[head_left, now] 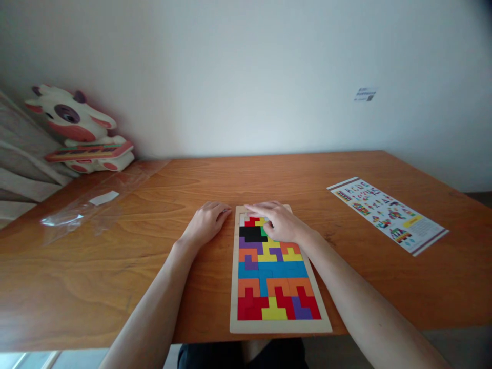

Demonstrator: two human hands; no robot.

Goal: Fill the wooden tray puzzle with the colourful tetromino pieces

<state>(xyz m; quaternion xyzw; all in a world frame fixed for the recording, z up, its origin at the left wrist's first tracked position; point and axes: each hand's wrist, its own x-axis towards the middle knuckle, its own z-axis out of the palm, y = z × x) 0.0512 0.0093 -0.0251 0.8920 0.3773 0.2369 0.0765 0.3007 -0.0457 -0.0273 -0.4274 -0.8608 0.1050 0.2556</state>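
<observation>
Dragging the right hand [282, 221] could unseat pieces [251, 222] at the board's [234, 287] twelve o'clock — grip unclear, as with the left hand [205, 224].

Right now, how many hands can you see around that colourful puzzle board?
2. The left hand is on the table, beside the far left corner of the puzzle board; the right hand is over its far end, covering part of it. Neither is hidden.

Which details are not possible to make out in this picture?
In the head view:
Far-right part of the tetromino puzzle tray: hidden by the right hand.
Underside of the left hand: turned down, unseen.
Fine print on the leaflet: too small.
Text on the wall label: too small.
</observation>
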